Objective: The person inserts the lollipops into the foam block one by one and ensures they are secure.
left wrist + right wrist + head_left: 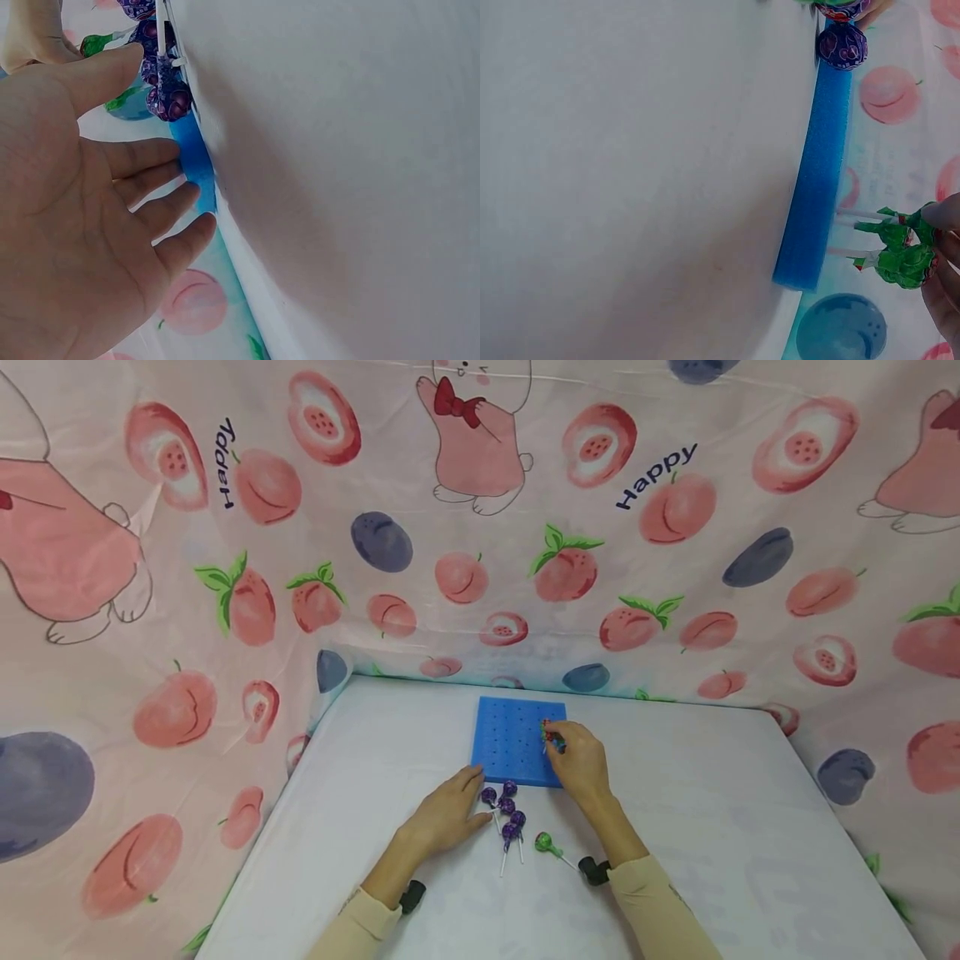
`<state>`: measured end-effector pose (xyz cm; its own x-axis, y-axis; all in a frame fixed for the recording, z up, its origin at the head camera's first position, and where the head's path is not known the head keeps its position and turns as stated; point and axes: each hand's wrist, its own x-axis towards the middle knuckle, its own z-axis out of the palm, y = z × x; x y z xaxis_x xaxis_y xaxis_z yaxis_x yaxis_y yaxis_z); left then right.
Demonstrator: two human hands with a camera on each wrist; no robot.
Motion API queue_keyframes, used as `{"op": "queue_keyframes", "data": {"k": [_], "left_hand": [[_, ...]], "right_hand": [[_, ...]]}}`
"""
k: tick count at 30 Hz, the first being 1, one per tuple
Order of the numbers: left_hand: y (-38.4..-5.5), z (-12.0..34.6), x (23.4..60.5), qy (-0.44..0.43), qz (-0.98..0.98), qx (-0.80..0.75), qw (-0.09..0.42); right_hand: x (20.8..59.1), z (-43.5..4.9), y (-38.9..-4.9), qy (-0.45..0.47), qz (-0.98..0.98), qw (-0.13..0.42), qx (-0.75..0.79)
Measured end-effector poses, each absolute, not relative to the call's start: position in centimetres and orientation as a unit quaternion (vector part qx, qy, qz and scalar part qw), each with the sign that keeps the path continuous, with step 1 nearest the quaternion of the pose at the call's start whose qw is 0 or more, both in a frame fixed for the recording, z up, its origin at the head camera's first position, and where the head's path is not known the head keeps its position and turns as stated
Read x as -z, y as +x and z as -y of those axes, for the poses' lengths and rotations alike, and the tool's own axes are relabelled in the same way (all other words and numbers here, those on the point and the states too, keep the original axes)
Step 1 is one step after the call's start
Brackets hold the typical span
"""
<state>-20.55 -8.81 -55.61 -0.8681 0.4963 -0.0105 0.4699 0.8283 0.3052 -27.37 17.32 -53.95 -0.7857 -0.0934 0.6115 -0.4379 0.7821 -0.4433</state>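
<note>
A blue foam board [517,727] dotted with small holes lies at the back of the table. My right hand [581,764] is over its right side, thumb and fingers pinching a green-wrapped lollipop [928,217]. Beside that one, another green lollipop [904,266] stands with its white stick down in the foam. My left hand [446,810] has its fingers extended, the fingertips right at the board's front left corner. Close to the left thumb, several purple lollipops [508,831] lie in a loose cluster in front of the board.
A single green lollipop [543,842] lies on the white table [720,827], right of the purple ones, its stick pointing toward the right wrist's black camera [594,870]. Fruit-patterned cloth [465,643] hangs behind the table and along its sides.
</note>
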Motion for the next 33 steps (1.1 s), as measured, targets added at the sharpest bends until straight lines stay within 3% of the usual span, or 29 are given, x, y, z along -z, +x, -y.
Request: {"op": "queue_keyframes", "data": {"k": [33], "left_hand": [[-20.44, 8.72, 55.37, 0.256, -0.955, -0.143, 0.046]], "right_hand": [[53.72, -17.61, -27.36, 0.163, 0.896, 0.282, -0.302]]}}
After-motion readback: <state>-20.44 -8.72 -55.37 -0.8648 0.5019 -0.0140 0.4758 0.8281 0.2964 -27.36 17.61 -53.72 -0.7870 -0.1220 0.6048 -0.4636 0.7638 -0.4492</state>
